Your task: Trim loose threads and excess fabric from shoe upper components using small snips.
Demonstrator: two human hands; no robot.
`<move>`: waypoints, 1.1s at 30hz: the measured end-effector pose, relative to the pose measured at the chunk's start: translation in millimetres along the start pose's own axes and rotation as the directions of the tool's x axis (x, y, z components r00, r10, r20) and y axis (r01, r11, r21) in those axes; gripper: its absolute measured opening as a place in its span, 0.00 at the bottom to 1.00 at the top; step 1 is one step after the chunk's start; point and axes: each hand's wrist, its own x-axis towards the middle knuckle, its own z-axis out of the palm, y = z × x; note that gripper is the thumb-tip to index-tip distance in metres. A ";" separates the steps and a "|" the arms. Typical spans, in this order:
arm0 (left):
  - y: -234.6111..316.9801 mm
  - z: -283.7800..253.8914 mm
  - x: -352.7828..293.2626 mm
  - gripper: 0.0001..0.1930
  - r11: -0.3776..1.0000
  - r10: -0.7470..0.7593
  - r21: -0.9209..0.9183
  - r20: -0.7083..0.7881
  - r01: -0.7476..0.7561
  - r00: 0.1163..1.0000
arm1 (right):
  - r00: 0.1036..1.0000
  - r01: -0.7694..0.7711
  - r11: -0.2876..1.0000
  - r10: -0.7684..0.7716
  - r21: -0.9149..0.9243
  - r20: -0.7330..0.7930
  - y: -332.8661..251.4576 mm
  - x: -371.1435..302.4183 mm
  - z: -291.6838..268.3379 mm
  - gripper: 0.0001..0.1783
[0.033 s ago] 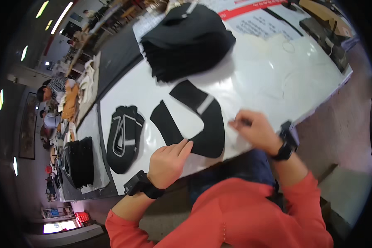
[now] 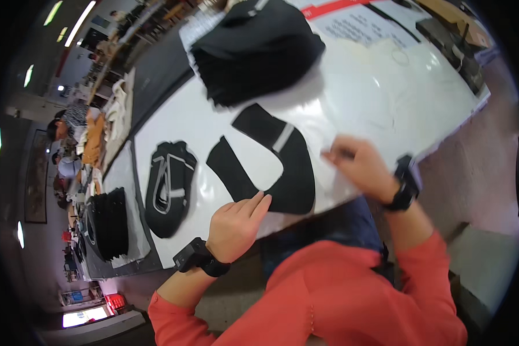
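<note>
Head view shows a black U-shaped fabric piece (image 2: 274,164) with a grey stripe lying flat at the centre of the frame on the white table (image 2: 386,98). Left hand (image 2: 234,225), fingers loosely extended, presses on the piece's lower edge. Right hand (image 2: 360,164), right of centre, is blurred; its fingers look pinched, on what I cannot tell. Upper centre sits a stack of black fabric (image 2: 254,49); a black strapped piece (image 2: 168,187) lies to the left.
</note>
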 end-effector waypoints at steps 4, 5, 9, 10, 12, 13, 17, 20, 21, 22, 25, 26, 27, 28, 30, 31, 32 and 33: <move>17.6 -0.2 -16.1 0.18 0.977 0.004 -0.213 0.065 0.010 0.998 | 0.998 -0.027 0.987 0.016 -0.161 -0.068 -22.0 38.8 -53.3 0.24; 15.7 3.1 -15.4 0.18 0.970 0.022 -0.241 0.058 -0.008 0.998 | 0.994 0.011 0.981 -0.032 -0.192 -0.107 -19.9 45.5 -69.4 0.25; -2.1 8.5 -31.1 0.20 0.962 -0.167 -0.221 -0.002 0.162 0.986 | 0.999 0.008 0.893 -0.028 -0.450 -0.037 14.0 60.7 -118.1 0.20; -7.9 11.9 -34.9 0.22 0.954 -0.225 -0.201 0.010 0.223 0.974 | 0.989 0.132 0.835 -0.144 -0.535 0.018 26.1 59.8 -122.7 0.19; -11.9 14.8 -45.9 0.23 0.936 -0.305 -0.173 0.029 0.305 0.952 | 0.989 0.146 0.741 -0.096 -0.656 0.111 14.4 56.8 -110.1 0.17; -13.6 16.3 -48.6 0.25 0.928 -0.339 -0.152 0.038 0.341 0.940 | 0.988 0.152 0.741 -0.097 -0.654 0.119 15.8 58.6 -107.4 0.17; -11.5 17.6 -54.8 0.28 0.923 -0.350 -0.114 0.145 0.367 0.926 | 0.975 0.114 0.701 0.056 -0.704 0.214 11.6 70.3 -99.2 0.14; -6.7 28.0 -58.9 0.28 0.901 -0.361 -0.201 0.140 0.383 0.922 | 0.938 -0.044 0.816 0.233 -0.576 0.259 0.9 79.2 -85.8 0.13; -1.8 30.6 -58.7 0.28 0.900 -0.351 -0.231 0.113 0.368 0.929 | 0.928 -0.119 0.881 0.263 -0.458 0.265 -5.0 80.2 -80.1 0.13; 3.8 33.5 -58.4 0.29 0.893 -0.348 -0.266 0.104 0.363 0.932 | 0.916 -0.102 0.898 0.253 -0.428 0.311 -12.6 82.1 -73.2 0.14; 19.1 39.0 -47.9 0.29 0.902 -0.295 -0.325 0.013 0.283 0.955 | 0.950 -0.009 0.964 0.091 -0.265 0.298 -14.0 85.9 -44.9 0.14; 23.2 40.5 -44.7 0.29 0.894 -0.292 -0.354 0.007 0.275 0.957 | 0.943 -0.047 0.976 0.113 -0.211 0.312 -22.2 89.2 -32.4 0.15; 28.0 42.2 -41.2 0.29 0.885 -0.286 -0.383 0.000 0.264 0.958 | 0.943 -0.062 0.983 0.114 -0.171 0.314 -33.1 88.6 -15.5 0.14; 32.3 45.1 -37.4 0.28 0.882 -0.293 -0.387 -0.009 0.267 0.956 | 0.929 -0.055 0.996 0.079 -0.077 0.361 -39.1 89.9 1.5 0.14; 39.7 50.7 -29.0 0.27 0.879 -0.299 -0.393 -0.015 0.269 0.954 | 0.868 0.143 0.990 -0.125 0.000 0.480 -50.8 93.2 38.4 0.16; 42.7 53.9 -25.7 0.26 0.879 -0.316 -0.382 -0.018 0.286 0.949 | 0.846 0.116 0.992 -0.125 0.050 0.518 -64.4 89.6 54.1 0.16; 45.9 56.2 -24.6 0.26 0.878 -0.337 -0.368 -0.019 0.306 0.941 | 0.821 0.108 0.993 -0.120 0.055 0.558 -76.8 86.9 66.3 0.14; 49.7 57.4 -23.0 0.26 0.877 -0.338 -0.369 -0.018 0.308 0.941 | 0.810 0.110 0.988 -0.152 0.108 0.566 -83.9 84.1 76.3 0.13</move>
